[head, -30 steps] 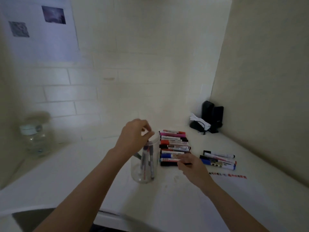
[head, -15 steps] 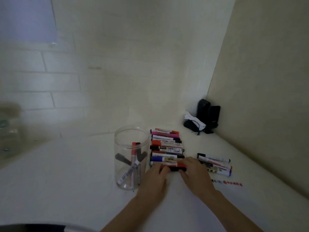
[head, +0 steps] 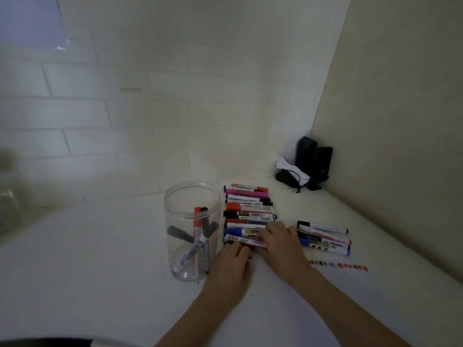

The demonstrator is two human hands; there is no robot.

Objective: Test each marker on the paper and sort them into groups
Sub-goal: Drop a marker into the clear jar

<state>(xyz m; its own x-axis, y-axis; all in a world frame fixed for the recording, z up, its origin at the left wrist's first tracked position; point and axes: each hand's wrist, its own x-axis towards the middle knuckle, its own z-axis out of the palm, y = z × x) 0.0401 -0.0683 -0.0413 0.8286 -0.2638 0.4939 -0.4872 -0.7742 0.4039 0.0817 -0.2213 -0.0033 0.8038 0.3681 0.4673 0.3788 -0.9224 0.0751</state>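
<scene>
Having left the clear plastic jar [head: 193,231], my left hand [head: 231,267] now joins my right hand [head: 279,242], both gripping the nearest black marker [head: 246,247] of the row of coloured markers [head: 246,214], probably to uncap it for testing.

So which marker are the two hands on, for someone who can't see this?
Find the clear jar on the white table. Right of it lies a tight row of markers. Both the left hand and right hand touch the nearest marker, white-barrelled, at the row's near edge.
</scene>
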